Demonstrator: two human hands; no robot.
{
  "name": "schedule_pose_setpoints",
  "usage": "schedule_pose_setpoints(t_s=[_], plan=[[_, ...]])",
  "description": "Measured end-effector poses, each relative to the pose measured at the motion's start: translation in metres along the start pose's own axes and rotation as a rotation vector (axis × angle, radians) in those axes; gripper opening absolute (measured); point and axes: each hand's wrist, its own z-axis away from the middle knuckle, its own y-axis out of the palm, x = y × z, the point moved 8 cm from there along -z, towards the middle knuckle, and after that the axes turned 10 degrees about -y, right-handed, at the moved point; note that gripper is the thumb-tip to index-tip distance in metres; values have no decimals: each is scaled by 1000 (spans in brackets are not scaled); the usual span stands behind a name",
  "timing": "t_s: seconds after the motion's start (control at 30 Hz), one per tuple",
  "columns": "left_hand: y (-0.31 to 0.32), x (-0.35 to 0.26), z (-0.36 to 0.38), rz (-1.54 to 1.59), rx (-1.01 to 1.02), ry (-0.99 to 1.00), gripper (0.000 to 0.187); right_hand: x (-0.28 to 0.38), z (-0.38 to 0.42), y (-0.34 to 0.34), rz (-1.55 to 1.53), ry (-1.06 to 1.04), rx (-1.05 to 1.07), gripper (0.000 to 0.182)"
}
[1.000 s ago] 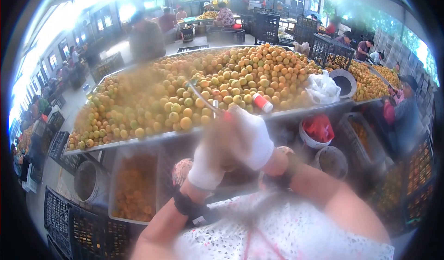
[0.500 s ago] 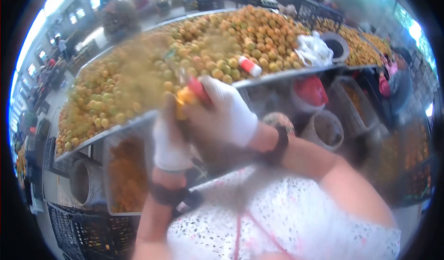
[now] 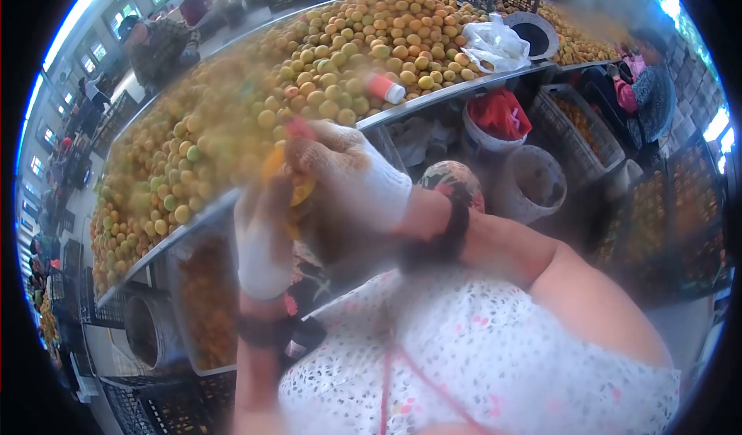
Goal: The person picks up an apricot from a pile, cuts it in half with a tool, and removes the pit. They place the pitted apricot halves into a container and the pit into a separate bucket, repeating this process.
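Observation:
My right hand (image 3: 357, 180), in a stained white glove, is closed around a small tool with a red handle (image 3: 300, 129); its working end is hidden or blurred. Close against it, my left hand (image 3: 263, 238), also gloved, grips a yellow-orange fruit (image 3: 304, 191), mostly covered by the fingers. Both hands meet over the near edge of a metal-rimmed table (image 3: 456, 88) heaped with round yellow-orange and greenish fruits (image 3: 332, 64), apricot-like in look. A red and white bottle or tube (image 3: 386, 88) lies on the heap just beyond my right hand.
A white plastic bag (image 3: 496, 44) and a round dark-mouthed container (image 3: 532, 36) sit at the table's right. Below stand a bucket with red cloth (image 3: 498, 116), a pale bucket (image 3: 533, 181) and an orange-filled tub (image 3: 202, 296). People sit right (image 3: 653, 98) and stand far left (image 3: 158, 48).
The view has shifted, and the table's things appear higher and farther left. My hands stay together on the fruit and the red-handled tool. A person now shows behind the table at left.

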Motion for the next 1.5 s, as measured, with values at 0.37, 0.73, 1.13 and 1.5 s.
schedule_pose_setpoints(t_s=[0.37,0.73,1.13,1.5], plan=[[-2,35,-5,512,175,-169,49,15,7,-5,59,-119,-15,18],[14,42,-20,435,45,-284,39,-21,12,-21,52,114,30,22],[23,11,-7,434,275,-151,54,53,-4,-69,581,-184,16,21],[27,12,-4,396,293,-99,52,45,-1,-64,-184,355,-158,10]])
